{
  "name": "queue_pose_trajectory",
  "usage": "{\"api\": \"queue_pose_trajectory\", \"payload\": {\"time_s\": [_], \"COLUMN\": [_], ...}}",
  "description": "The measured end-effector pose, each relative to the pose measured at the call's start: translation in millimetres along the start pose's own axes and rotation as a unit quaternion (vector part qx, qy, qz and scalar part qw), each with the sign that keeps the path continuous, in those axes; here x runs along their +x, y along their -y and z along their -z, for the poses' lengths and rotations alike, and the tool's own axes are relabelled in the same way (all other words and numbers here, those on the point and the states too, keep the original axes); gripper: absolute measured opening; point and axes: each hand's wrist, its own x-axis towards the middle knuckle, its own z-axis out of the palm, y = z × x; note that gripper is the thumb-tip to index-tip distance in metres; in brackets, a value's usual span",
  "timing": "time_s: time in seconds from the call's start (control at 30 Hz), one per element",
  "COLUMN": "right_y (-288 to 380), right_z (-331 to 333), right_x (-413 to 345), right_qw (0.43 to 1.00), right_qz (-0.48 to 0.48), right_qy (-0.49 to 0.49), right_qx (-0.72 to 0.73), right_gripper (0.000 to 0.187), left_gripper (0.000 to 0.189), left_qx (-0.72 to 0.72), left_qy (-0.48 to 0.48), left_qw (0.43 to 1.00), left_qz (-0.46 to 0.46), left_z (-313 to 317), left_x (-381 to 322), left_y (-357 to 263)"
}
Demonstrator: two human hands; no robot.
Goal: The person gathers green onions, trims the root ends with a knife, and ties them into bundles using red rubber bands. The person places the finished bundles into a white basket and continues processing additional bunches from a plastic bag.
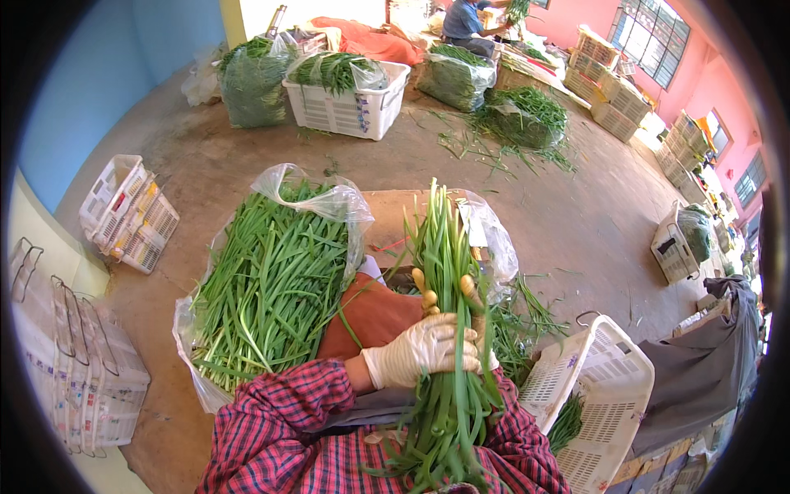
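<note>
A bunch of long, flat-leaved greens [441, 247], apparently garlic chives, stands before my chest, pale stem ends up and leaves hanging over my lap. My left hand [426, 346], in a white glove, closes round its front at the middle. My right hand [476, 309] grips the bunch slightly higher from behind; its yellowish fingertips show at both sides, while the palm is hidden. On the left, a clear plastic bag [327, 200] is filled with loose chives [271, 278]. Beyond the bunch lies a brown board [389, 213] with clear plastic [500, 241] at its right.
Right of me, a white plastic crate [617, 383] holds some greens; scattered leaves [524, 315] lie nearby. Stacked crates [129, 210] and more crates [80, 370] stand left. Behind are a filled crate [345, 108] and bagged greens [256, 86]. Another person [466, 25] sits at the back.
</note>
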Motion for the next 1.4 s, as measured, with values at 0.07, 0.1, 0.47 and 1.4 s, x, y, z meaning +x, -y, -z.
{"api": "queue_pose_trajectory", "payload": {"time_s": [0.07, 0.1, 0.47, 1.4], "right_y": [4.2, 9.4, 52.4, 32.2], "right_z": [5.9, 4.7, -45.0, -19.7], "right_x": [-10.3, -15.2, -75.4, -138.7], "right_qw": [0.992, 0.989, 0.910, 0.924], "right_qz": [0.055, 0.055, 0.088, 0.191], "right_qy": [-0.097, -0.083, -0.119, -0.152], "right_qx": [-0.063, -0.108, -0.387, -0.294], "right_gripper": [0.057, 0.058, 0.064, 0.075], "left_gripper": [0.060, 0.062, 0.019, 0.017], "left_qx": [-0.029, -0.017, -0.295, -0.545], "left_qy": [0.056, 0.047, -0.382, -0.240], "left_qw": [0.998, 0.998, 0.787, 0.694], "left_qz": [0.023, 0.029, 0.384, 0.404], "left_z": [-2.8, 0.5, 98.0, 50.8], "left_x": [-0.8, 0.0, -14.2, 29.2], "left_y": [-10.4, -14.9, -10.2, 2.4]}}
